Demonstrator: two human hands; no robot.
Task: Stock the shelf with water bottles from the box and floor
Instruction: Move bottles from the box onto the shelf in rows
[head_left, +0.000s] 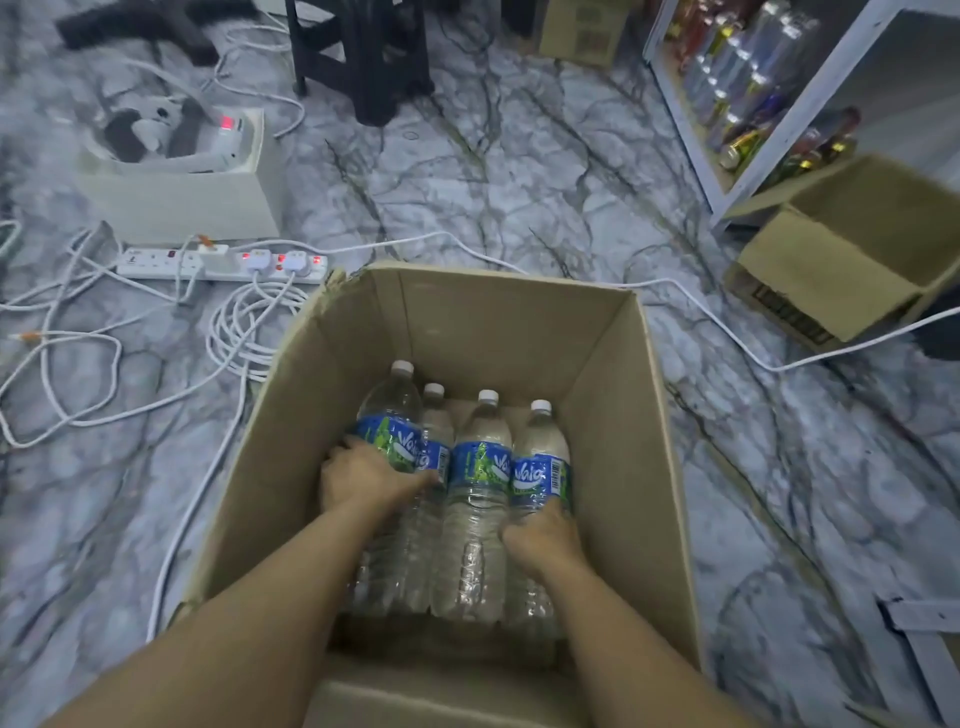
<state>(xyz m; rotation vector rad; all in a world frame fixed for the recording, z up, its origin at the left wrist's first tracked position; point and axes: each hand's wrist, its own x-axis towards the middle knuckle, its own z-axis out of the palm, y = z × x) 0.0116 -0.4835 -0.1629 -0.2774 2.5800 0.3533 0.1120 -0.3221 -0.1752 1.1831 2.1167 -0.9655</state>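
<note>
An open cardboard box (613, 395) stands on the floor below me. Inside it lie several clear water bottles with blue labels and white caps, side by side. My left hand (363, 475) grips the leftmost bottle (389, 410) around its label, and this bottle sits a little higher than the others. My right hand (545, 538) grips the rightmost bottle (540, 457) just below its label. Two more bottles (480, 467) lie between them. The shelf (810, 98) stands at the upper right, holding cans and bottles.
A second open cardboard box (831, 265) sits by the shelf's foot. A white power strip (218, 262) and tangled white cables (244, 332) cover the floor to the left. A white cable (727, 332) runs behind the box. A black stool (363, 52) stands at the back.
</note>
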